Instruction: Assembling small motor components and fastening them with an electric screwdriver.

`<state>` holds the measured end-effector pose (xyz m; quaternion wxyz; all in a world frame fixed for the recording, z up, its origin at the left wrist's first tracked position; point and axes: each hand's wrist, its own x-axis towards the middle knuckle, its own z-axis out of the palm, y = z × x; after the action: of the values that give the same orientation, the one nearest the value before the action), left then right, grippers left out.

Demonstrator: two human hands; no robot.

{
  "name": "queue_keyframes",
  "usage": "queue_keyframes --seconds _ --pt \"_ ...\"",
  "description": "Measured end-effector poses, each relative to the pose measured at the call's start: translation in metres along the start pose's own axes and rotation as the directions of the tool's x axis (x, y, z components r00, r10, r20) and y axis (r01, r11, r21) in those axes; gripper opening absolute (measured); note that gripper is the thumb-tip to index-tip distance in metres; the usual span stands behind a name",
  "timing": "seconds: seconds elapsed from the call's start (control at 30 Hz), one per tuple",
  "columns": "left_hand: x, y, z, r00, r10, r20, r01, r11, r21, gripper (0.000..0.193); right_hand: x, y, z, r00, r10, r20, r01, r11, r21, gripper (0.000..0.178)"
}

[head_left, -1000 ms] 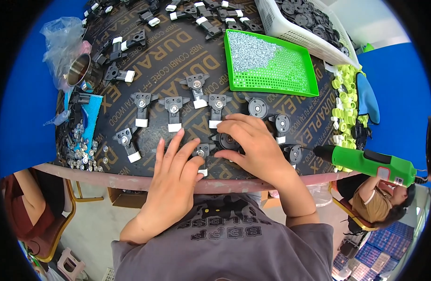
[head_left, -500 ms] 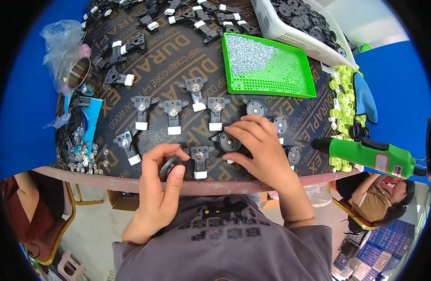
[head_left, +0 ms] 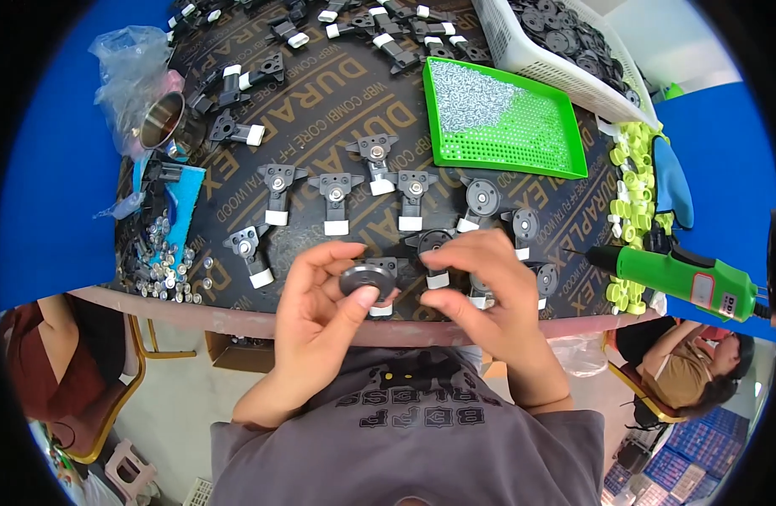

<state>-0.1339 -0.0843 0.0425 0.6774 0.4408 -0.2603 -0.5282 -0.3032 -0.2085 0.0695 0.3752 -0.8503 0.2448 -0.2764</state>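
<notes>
Pinched between the thumb and fingers of my left hand (head_left: 314, 310) is a round black disc (head_left: 367, 277), tilted up above the table. Below it, partly covered, lies a black bracket with a white end (head_left: 381, 309). My right hand (head_left: 508, 295) is open, thumb and fingers apart, just right of a black bracket topped with a disc (head_left: 435, 243). Other disc-topped brackets (head_left: 482, 197) lie beyond and beside that hand. Further left, several brackets without discs (head_left: 335, 192) show a metal ring in the middle.
A green perforated tray (head_left: 514, 160) holds many small metal pieces. Behind it stands a white basket (head_left: 540, 63) of black discs. At right lie a green electric screwdriver (head_left: 675, 274) and yellow-green caps (head_left: 631, 194). Metal cup (head_left: 163, 122) and loose metal bits (head_left: 173, 274) sit left.
My right hand has come off the disc-topped bracket and opened, shifting slightly right and nearer. My left hand has turned its disc flatter. The whole view has shifted a little.
</notes>
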Motion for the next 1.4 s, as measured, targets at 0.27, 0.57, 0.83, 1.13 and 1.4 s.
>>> queue_keyframes --seconds 0.27,0.57,0.83,1.13,1.4 --pt "0.004 -0.007 -0.013 0.877 0.455 0.155 -0.451 0.667 0.593 0.022 -0.003 -0.002 0.014 0.988 -0.021 0.156 -0.018 0.97 0.241 0.033" --pt "0.012 -0.012 -0.042 0.665 0.513 0.543 -0.698 0.165 0.697 0.018 -0.006 -0.001 0.023 0.958 -0.133 0.254 0.109 0.988 0.106 0.035" --pt "0.011 0.008 -0.035 0.894 0.183 0.408 -0.437 0.164 0.884 0.106 -0.003 0.011 0.04 0.983 -0.023 0.184 0.066 0.972 -0.228 0.052" --pt "0.012 0.0 -0.028 0.918 0.136 0.372 -0.39 0.148 0.909 0.113 0.011 0.013 0.037 0.958 -0.019 0.286 0.079 0.977 -0.2 0.059" --pt "0.015 0.016 -0.009 0.938 0.0 0.346 -0.345 0.068 0.936 0.11 0.009 0.019 0.036 0.96 -0.047 0.278 0.097 0.981 -0.168 0.059"
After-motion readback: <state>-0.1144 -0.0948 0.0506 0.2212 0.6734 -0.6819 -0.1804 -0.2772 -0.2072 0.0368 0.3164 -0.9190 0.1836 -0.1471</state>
